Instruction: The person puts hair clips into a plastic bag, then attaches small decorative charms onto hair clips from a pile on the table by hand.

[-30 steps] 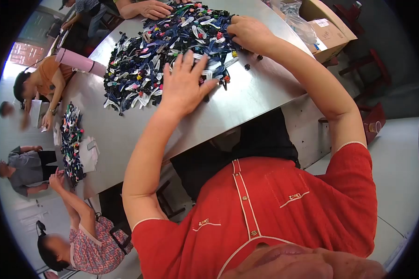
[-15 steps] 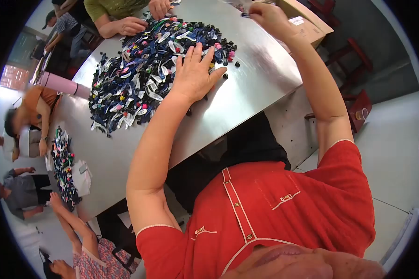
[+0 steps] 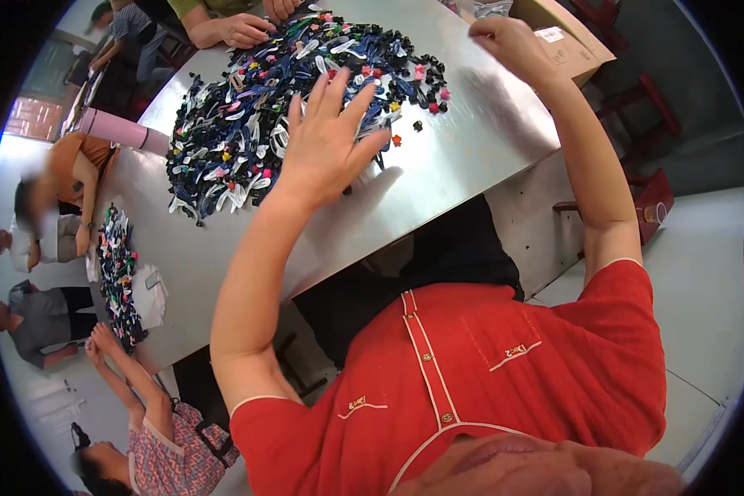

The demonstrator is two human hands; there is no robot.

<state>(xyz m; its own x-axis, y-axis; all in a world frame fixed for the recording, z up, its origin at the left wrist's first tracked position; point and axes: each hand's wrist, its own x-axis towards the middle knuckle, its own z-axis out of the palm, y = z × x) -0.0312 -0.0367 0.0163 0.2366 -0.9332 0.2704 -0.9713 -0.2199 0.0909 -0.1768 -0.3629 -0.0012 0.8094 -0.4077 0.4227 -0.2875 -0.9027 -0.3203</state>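
Note:
A broad heap of hair clips (image 3: 248, 140), mixing dark blue and white snap clips with small black and coloured claw clips, lies on the metal table (image 3: 463, 157). Over its near edge my left hand (image 3: 322, 153) is open, fingers spread and palm down; whether it touches the clips is unclear. Close to its thumb lies an orange claw clip (image 3: 397, 140), and a black claw clip (image 3: 417, 126) sits a little further right. My right hand (image 3: 517, 50) is closed with curled fingers beside a cardboard box (image 3: 566, 54); anything inside it is hidden.
Across the heap, a co-worker's hand (image 3: 246, 31) rests on the clips. A second pile of clips (image 3: 120, 277) and white paper (image 3: 150, 302) lie at the table's left end, with several people around. Red stools (image 3: 645, 112) stand on the right.
My left hand has lifted or drawn back slightly from the heap, exposing the orange clip. The dark item at my right fingertips no longer shows. The whole view has shifted somewhat.

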